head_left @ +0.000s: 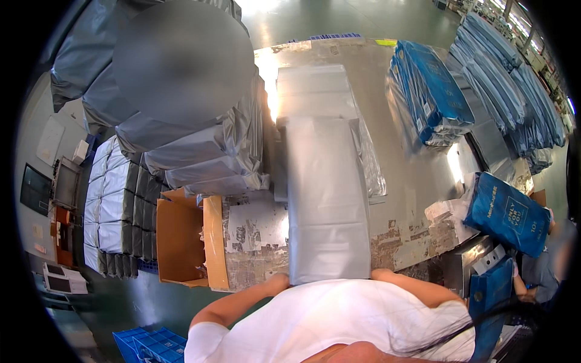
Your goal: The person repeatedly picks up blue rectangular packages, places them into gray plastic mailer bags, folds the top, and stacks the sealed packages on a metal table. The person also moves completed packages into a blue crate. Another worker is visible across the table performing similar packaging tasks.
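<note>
A long silver-grey plastic bag (327,199) lies flat on the worktable in front of me, its near edge against my white shirt. Beneath its far end, more grey plastic bags (315,81) stick out toward the back. My left hand (279,282) is at the bag's near left corner, and my right hand (381,275) is at the near right corner. The fingers of both hands are hidden, so their grip does not show.
Wrapped grey bundles (206,151) are piled on the table's left, above an open cardboard box (181,242). Blue packages (433,91) stand at the back right, beside stacked blue-grey bags (502,78). At right, a person handles a blue package (511,212). Blue crates (151,345) sit lower left.
</note>
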A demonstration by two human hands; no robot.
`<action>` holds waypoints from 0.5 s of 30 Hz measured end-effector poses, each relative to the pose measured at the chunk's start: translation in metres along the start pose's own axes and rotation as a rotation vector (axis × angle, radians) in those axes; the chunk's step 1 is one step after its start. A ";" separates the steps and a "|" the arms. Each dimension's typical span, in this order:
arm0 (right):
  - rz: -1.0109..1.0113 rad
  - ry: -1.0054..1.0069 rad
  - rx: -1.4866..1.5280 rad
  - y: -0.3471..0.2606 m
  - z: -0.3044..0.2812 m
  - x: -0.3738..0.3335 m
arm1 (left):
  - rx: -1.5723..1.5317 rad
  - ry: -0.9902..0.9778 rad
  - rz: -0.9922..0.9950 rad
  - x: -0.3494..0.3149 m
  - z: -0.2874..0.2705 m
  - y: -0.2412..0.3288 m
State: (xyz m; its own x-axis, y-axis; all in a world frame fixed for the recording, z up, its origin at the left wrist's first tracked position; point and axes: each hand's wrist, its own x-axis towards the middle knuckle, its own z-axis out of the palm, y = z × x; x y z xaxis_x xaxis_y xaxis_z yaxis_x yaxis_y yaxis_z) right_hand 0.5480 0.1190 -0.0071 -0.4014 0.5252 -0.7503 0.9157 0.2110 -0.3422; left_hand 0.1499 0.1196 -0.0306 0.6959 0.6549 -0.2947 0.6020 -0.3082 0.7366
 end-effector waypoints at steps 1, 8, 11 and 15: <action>-0.067 0.055 -0.048 0.014 0.009 0.005 | 0.112 -0.010 0.039 0.012 0.002 -0.020; 0.103 0.676 -0.051 0.035 -0.158 0.035 | 0.169 0.251 -0.633 0.099 -0.162 -0.008; 0.250 0.260 -0.115 0.077 -0.064 -0.007 | 0.121 -0.278 -0.545 0.077 -0.138 0.019; 0.049 -0.315 -0.178 0.024 -0.031 -0.048 | -0.453 0.113 -0.377 0.039 0.007 0.037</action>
State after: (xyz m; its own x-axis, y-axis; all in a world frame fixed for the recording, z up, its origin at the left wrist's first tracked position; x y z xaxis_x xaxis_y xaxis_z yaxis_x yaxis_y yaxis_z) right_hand 0.5896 0.1241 0.0378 -0.3187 0.2644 -0.9102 0.9122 0.3464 -0.2188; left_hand 0.2018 0.1291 -0.0190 0.4056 0.7389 -0.5381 0.5549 0.2687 0.7873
